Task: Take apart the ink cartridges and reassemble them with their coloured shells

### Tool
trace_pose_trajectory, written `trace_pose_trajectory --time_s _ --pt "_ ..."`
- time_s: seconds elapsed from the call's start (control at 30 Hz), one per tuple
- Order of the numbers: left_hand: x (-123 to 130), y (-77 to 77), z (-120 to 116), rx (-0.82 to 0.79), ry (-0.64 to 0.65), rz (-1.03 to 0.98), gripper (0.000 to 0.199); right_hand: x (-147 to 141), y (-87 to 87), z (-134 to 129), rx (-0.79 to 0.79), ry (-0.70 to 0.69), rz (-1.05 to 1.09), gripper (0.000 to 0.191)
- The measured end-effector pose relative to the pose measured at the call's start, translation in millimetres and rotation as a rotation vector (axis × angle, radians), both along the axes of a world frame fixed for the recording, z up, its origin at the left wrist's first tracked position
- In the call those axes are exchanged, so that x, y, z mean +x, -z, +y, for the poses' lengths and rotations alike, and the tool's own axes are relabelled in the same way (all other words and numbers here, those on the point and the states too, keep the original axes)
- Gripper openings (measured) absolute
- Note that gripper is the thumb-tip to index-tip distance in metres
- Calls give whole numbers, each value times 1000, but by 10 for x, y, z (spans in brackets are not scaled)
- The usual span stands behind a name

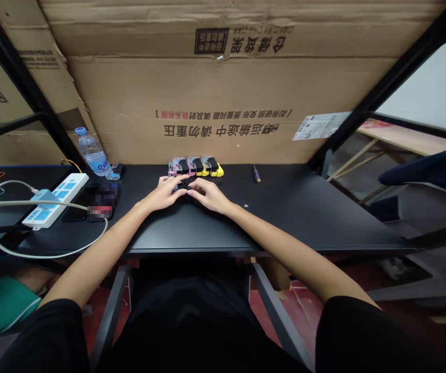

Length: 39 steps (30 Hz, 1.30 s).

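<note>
My left hand [164, 194] and my right hand [210, 197] meet over the black tabletop, fingers curled and fingertips close together. Between them is a small black part [187, 188], mostly covered by the fingers, so its exact kind is hidden. Both thumbs point inward at it. Just beyond the hands stands a row of several small clear, pink and yellow cartridge-like blocks with black pieces on them [203, 167]. A tiny dark piece [220, 183] lies right of my right hand. Farther right is a small screwdriver [256, 174] with a dark and yellow handle.
A small white bit [246, 206] lies on the black table [285, 223]. At left are a white power strip [56, 202] with cables, a partly blurred dark device [104, 199] and a water bottle [92, 150]. Cardboard [223, 83] walls the back; dark metal posts flank it.
</note>
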<state>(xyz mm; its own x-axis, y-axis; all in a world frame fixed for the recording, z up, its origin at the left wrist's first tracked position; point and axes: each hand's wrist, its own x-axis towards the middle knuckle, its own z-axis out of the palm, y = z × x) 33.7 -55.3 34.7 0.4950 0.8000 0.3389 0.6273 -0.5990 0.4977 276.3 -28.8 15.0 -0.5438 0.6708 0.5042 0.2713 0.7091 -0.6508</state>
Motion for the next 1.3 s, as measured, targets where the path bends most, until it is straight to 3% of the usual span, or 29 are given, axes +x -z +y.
trace_pose_trajectory --time_s 0.27,0.47,0.7,0.97,1.07,1.17,1.3 --pt "-14 -10 0 15 40 -30 50 -23 -45 -73 59 23 43 30" --pt "9 36 7 109 44 -7 48 -39 -38 -82 -68 46 98 37" --pt "36 35 -18 105 56 -36 52 -46 -29 -43 -242 -7 170 37" --pt "58 7 -25 47 -13 -88 60 -7 -76 2 -125 13 73 38" --pt "35 -38 -19 58 -32 -92 58 175 -140 141 -33 161 18 34" --pt "10 -65 -1 64 -51 -82 43 452 -157 319 82 384 -191 25" --pt "-3 -64 24 90 -45 -28 25 759 -88 515 41 546 -476 17"
